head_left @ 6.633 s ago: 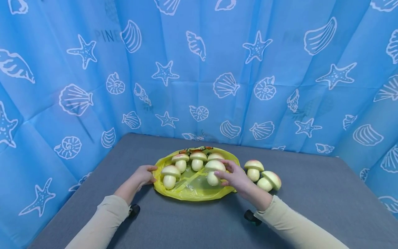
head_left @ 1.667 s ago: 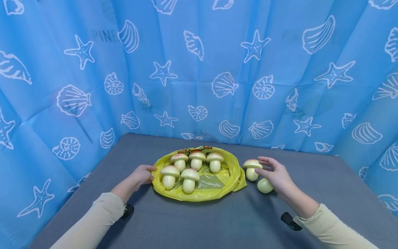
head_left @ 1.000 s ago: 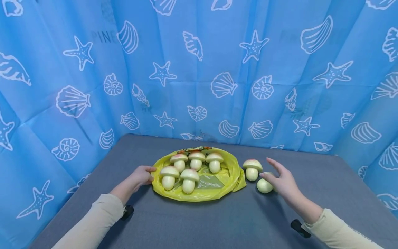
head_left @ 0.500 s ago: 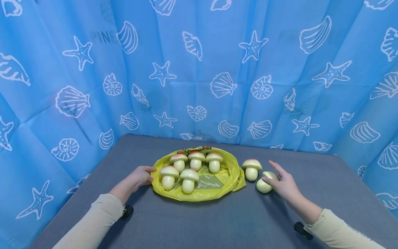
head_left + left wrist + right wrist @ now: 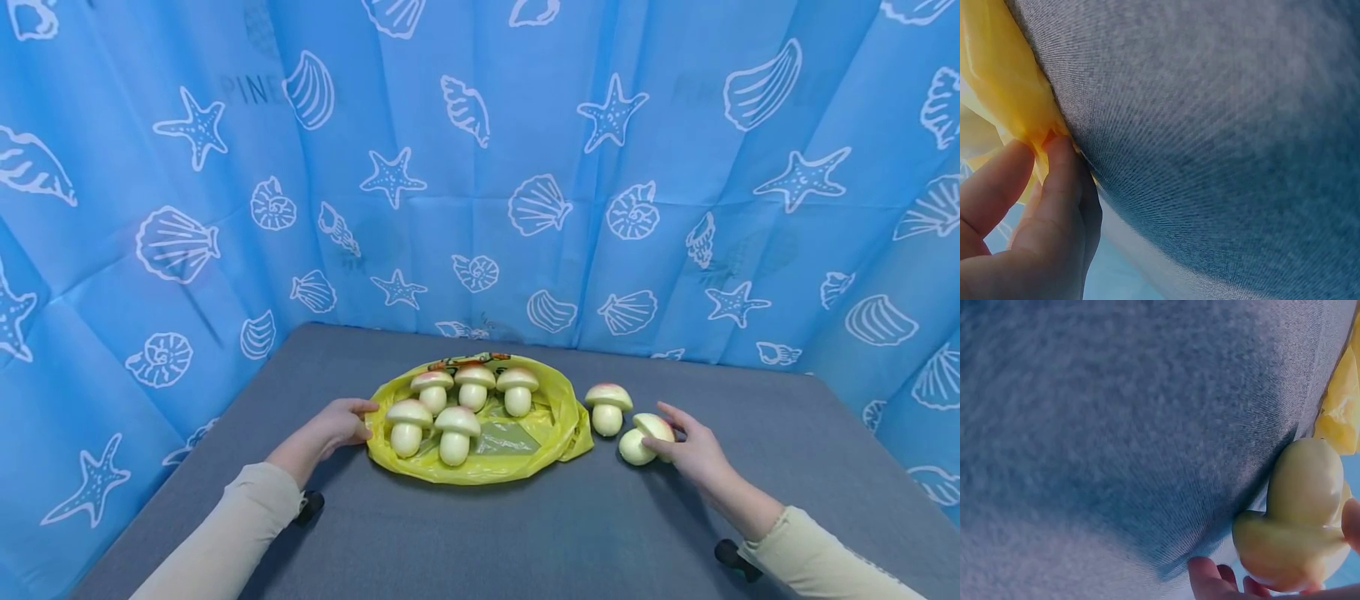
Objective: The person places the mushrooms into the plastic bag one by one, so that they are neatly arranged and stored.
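My left hand [image 5: 339,425] pinches the left rim of a yellow plastic bag [image 5: 480,473] between thumb and fingers; the left wrist view shows the gathered film [image 5: 1035,119] close up. Inside the opened bag stand several pale toy mushrooms [image 5: 456,433] with faintly pink caps. On the right, my right hand [image 5: 696,450] grips a mushroom [image 5: 637,447] lying tilted on the table, fingers and thumb about its cap [image 5: 1285,544]. Its stem points left, toward the bag. Another mushroom [image 5: 608,408] stands upright between it and the bag.
A grey cloth covers the table [image 5: 480,542]. Behind it and at both sides hangs a blue curtain [image 5: 480,167] with white seashells and starfish. The bag's loose right end [image 5: 579,435] lies close to the upright mushroom.
Earlier my right hand set a mushroom in the bag, then moved right, open. Over the last half second its fingers closed in on the tilted mushroom's cap. My left hand stayed at the bag's rim.
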Demonstrator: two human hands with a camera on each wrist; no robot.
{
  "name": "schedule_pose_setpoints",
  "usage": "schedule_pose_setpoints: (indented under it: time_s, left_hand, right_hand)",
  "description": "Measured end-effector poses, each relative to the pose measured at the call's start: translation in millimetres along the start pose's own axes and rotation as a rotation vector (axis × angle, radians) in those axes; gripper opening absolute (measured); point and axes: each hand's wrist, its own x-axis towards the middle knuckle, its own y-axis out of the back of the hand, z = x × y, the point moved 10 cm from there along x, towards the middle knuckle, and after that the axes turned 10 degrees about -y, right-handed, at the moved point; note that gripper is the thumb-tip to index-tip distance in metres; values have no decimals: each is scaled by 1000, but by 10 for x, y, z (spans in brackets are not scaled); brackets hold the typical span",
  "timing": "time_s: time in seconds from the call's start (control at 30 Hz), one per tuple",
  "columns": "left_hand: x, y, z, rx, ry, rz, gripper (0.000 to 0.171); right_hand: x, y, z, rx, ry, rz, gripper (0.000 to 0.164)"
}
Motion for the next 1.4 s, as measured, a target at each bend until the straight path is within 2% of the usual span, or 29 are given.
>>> schedule_pose_setpoints:
  time_s: [0.3,0.57,0.8,1.4]
  left_hand:
    - [14,-3,9,-27,2,-3,54]
    - [24,8,6,-24,13,8,54]
    - [24,5,17,-13,20,17,54]
    - [18,15,0,-18,45,16,53]
  right_hand:
    - [78,5,72,18,-71,-18,74]
    - [80,17,63,41,-78,-32,73]
    - [58,52,44,120,-110,-67,75]
    - [-53,60,-145,232,-93,-117,76]
